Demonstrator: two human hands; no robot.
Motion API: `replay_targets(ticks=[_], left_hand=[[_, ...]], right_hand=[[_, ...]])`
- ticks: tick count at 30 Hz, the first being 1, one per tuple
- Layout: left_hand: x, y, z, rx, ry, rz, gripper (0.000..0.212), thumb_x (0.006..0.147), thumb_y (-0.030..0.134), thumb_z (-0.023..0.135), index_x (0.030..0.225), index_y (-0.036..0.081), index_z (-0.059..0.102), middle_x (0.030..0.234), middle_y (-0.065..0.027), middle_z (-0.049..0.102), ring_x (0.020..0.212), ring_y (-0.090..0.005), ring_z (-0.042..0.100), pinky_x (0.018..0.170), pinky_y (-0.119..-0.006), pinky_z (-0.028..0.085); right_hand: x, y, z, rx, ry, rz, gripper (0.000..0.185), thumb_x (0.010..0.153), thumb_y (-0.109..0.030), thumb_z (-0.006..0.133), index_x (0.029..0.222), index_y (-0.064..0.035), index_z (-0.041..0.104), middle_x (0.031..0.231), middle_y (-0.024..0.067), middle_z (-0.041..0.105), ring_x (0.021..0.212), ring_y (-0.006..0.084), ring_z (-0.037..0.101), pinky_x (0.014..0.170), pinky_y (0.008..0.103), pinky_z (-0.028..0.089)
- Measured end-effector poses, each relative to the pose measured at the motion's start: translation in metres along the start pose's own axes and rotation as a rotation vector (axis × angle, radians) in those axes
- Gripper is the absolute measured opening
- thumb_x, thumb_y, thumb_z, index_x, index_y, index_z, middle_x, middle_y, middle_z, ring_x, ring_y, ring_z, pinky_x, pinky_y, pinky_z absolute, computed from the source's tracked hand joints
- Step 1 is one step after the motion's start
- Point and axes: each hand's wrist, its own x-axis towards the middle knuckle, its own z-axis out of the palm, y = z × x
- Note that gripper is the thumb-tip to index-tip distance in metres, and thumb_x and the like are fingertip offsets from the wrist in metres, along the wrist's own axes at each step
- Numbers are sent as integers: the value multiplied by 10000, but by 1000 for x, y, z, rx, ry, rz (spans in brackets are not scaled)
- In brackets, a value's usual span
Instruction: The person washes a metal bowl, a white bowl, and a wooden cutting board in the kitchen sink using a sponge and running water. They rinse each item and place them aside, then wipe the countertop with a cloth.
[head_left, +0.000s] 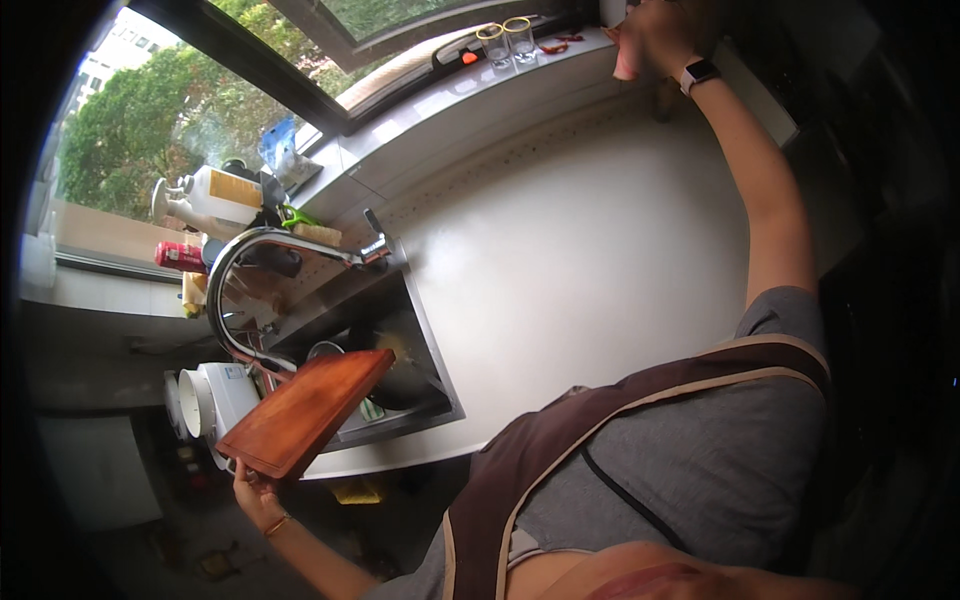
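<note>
My left hand (256, 495) grips the lower end of a thick reddish-brown wooden cutting board (307, 412), by what looks like a metal handle. The board is tilted and held above the near side of a dark sink (431, 367), hiding part of it. Inside the sink is a dark pan (405, 382), partly covered by the board. A chrome gooseneck faucet (217, 300) arches behind the board. My right hand (664, 37), with a smartwatch at the wrist, reaches to the far right corner by the windowsill. It is dark and blurred, with a pinkish thing (627, 61) against it that I cannot identify.
A pale countertop (585, 262) stretches right of the sink. On the sill (450, 97) stand two glasses (506, 43) near dried red peppers (555, 48). A white spray bottle (217, 196), a red can (180, 256) and a sponge (318, 234) crowd behind the faucet. Steam drifts over the counter.
</note>
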Motion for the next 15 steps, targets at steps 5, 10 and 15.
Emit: replay_targets(ticks=[5, 10, 15], left_hand=[[18, -2, 16, 12, -138, 9, 233, 921, 237, 567, 1022, 29, 597, 1017, -106, 661, 917, -254, 651, 802, -416, 543], [-4, -6, 12, 46, -140, 112, 233, 928, 249, 560, 1010, 35, 599, 983, -82, 663, 887, -225, 654, 747, -388, 556], [10, -4, -10, 65, 32, 33, 406, 939, 294, 527, 1161, -46, 534, 1112, -182, 607, 991, -284, 626, 812, -418, 548]], right_hand=[[-18, 2, -30, 45, -189, 0, 113, 770, -162, 533, 732, -111, 626, 746, 84, 626, 780, 238, 610, 687, 382, 481], [-14, -21, -68, 620, -160, 311, 163, 837, -134, 524, 794, -9, 620, 785, 191, 656, 766, 329, 646, 663, 405, 505], [-70, -10, -14, 1156, 102, 659, 163, 832, -118, 610, 947, -2, 620, 831, 206, 661, 806, 320, 652, 695, 386, 504]])
